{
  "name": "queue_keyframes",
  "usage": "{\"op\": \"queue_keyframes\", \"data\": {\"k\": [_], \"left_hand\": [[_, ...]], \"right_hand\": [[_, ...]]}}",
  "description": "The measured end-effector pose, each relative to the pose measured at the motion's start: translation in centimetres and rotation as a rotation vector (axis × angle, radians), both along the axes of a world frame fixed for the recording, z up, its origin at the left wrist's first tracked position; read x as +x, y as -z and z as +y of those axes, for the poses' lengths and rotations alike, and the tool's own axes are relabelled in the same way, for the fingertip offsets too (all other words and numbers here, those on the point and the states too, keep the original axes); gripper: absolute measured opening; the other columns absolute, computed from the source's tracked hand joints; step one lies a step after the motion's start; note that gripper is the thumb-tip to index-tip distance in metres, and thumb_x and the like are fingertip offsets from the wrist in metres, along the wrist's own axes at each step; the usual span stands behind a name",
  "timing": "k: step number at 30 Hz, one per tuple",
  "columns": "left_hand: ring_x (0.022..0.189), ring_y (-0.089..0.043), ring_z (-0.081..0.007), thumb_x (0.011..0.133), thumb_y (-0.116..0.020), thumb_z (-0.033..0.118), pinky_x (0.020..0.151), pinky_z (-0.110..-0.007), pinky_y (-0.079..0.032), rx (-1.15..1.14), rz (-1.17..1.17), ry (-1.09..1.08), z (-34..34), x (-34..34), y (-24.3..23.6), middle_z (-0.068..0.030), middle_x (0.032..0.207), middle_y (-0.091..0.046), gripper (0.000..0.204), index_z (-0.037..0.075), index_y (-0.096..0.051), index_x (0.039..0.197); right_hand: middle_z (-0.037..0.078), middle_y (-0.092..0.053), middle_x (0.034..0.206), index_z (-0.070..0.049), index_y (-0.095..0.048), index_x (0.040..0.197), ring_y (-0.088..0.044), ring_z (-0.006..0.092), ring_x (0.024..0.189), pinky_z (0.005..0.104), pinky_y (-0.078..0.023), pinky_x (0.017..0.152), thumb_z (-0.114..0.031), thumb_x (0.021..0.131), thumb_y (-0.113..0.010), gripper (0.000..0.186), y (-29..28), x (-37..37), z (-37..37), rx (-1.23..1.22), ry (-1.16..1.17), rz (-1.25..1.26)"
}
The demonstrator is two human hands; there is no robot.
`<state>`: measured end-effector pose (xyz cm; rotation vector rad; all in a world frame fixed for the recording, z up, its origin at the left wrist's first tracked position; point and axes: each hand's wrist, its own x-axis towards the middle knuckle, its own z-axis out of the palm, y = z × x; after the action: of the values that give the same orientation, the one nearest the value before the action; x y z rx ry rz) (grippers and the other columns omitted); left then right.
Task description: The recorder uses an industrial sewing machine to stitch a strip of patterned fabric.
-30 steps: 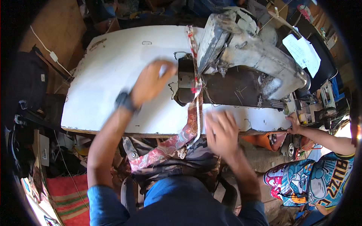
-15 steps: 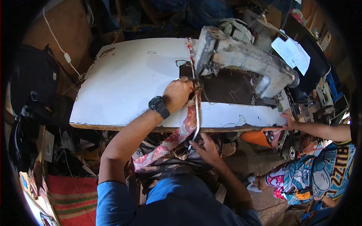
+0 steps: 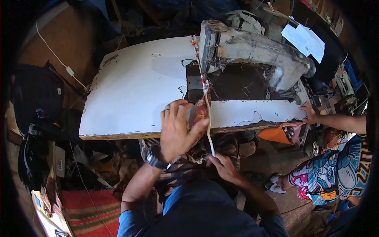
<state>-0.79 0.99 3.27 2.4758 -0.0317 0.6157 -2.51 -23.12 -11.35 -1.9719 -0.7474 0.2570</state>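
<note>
A worn grey sewing machine (image 3: 252, 49) stands on a white table top. Under its needle end runs a red patterned fabric strip (image 3: 201, 110), coming toward me over the table's near edge. Along this strip lies a pale cord (image 3: 209, 130). My right hand (image 3: 226, 168), just below the table edge, pinches the cord's near part and draws it taut. My left hand (image 3: 175, 128) is beside the strip at the near edge, fingers stretched and thumb spread across the strip's lower part. Its palm side is hidden, and the strip's lower end is mostly covered.
The white table top (image 3: 134, 87) has chipped patches and a dark machine bed plate (image 3: 241, 83). At the right, another person's hand (image 3: 310, 113) rests on the table's corner. An orange cloth (image 3: 276, 133) hangs below that edge. White papers (image 3: 304, 39) lie behind the machine.
My left hand has left the needle area, moving toward me and opening beside the strip. My right hand has shifted slightly right and down with the cord. The view has moved a little.
</note>
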Motion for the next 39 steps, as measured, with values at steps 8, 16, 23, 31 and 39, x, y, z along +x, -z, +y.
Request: {"op": "queue_keyframes", "data": {"k": [8,16,23,31,39], "left_hand": [[0.1,-0.072,-0.0291,0.099,-0.072,0.016,0.09,-0.042,-0.055,-0.156,0.195,0.238,-3.7,-3.0,0.5,-0.0126,0.096,-0.073,0.02,-0.002,-0.062,0.1],[0.117,-0.068,-0.0209,0.113,-0.051,0.016,0.099,-0.038,-0.061,-1.466,0.312,0.335,-7.3,-8.8,0.0,-0.0151,0.13,-0.066,0.039,-0.005,-0.049,0.146],[0.094,-0.072,-0.0164,0.109,-0.056,0.009,0.081,-0.033,-0.064,-1.149,0.28,0.313,-8.0,-9.6,2.3,-0.0117,0.105,-0.069,0.021,-0.003,-0.058,0.127],[0.084,-0.074,-0.0122,0.108,-0.054,0.003,0.071,-0.027,-0.06,-1.228,0.211,0.343,-9.9,-9.0,3.3,-0.01,0.096,-0.076,0.015,-0.004,-0.06,0.12],[0.072,-0.076,-0.0277,0.106,-0.063,0.027,0.067,-0.038,-0.059,-0.388,0.234,0.318,-1.9,-1.8,-1.4,-0.0194,0.085,-0.074,0.031,0.0,-0.072,0.117]], "right_hand": [[0.008,-0.065,0.075,0.007,-0.068,0.115,-0.064,0.0199,0.065,0.035,-0.054,0.066,-0.007,0.103,-0.06,0.02,-15.2,-5.3,-4.4,0.56,-0.272,0.113],[0.011,-0.072,0.092,-0.003,-0.069,0.108,-0.071,0.0303,0.088,0.0406,-0.057,0.081,-0.019,0.098,-0.073,0.019,-13.8,-7.6,-2.5,0.23,-0.66,-0.01],[0.014,-0.067,0.089,-0.002,-0.069,0.09,-0.07,0.0325,0.081,0.0428,-0.057,0.072,-0.015,0.094,-0.072,0.014,-13.0,1.4,-4.5,-0.141,-0.109,-0.211],[0.011,-0.07,0.125,-0.002,-0.074,0.116,-0.066,0.0311,0.109,0.0423,-0.057,0.091,-0.005,0.082,-0.076,0.034,-12.2,9.2,0.9,-0.082,-0.03,-1.072],[0.008,-0.074,0.119,0.0,-0.077,0.106,-0.068,0.0235,0.111,0.0361,-0.059,0.093,-0.002,0.076,-0.075,0.03,-10.6,8.4,0.0,-0.141,-0.047,-0.926]]}}
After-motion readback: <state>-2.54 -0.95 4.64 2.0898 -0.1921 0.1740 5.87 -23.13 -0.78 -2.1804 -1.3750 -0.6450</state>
